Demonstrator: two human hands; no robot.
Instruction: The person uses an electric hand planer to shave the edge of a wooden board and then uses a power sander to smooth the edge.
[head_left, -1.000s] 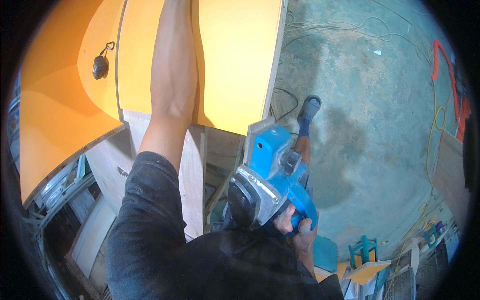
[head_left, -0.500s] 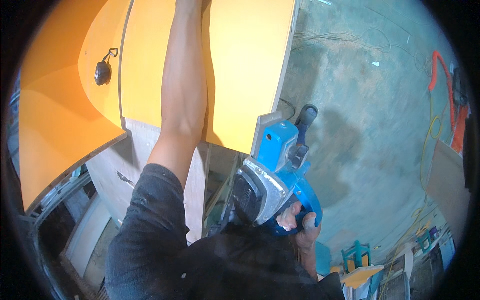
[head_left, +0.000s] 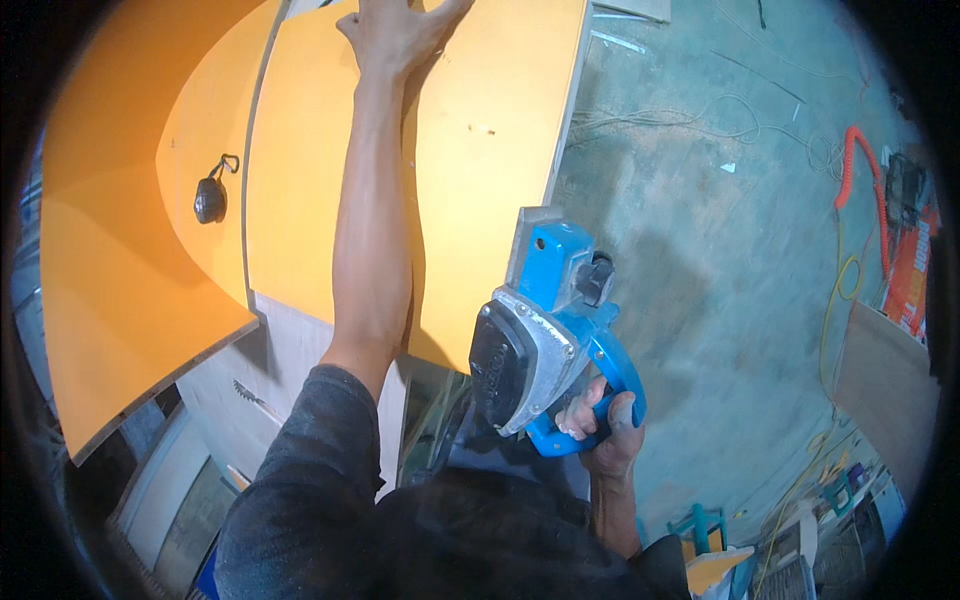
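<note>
Left hand [head_left: 388, 38] spread on far part of flat, yellow-faced panel [head_left: 490, 200], presumably bracing it. Right hand [head_left: 613, 452], well apart, wrapped around curved blue handle [head_left: 627, 385] of blue-and-grey power planer [head_left: 545, 330] at panel's near right corner, likely for one-handed control.

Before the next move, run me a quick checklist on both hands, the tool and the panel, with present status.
1. Right-hand grip: ok. The right hand is wrapped round the handle of the blue planer.
2. Left hand clear of the tool: ok. The left hand is well apart from it, over the yellow panel.
3. Left-hand pressure: cannot tell. The picture's top edge cuts off its fingers.
4. Planer contact: cannot tell. It overlaps the panel's lower right corner in view, but its underside is hidden.
5. Planer running or stopped: cannot tell.
6. Dark clip-on item out of the way: ok. It lies left of the left forearm, apart from the planer.
</note>
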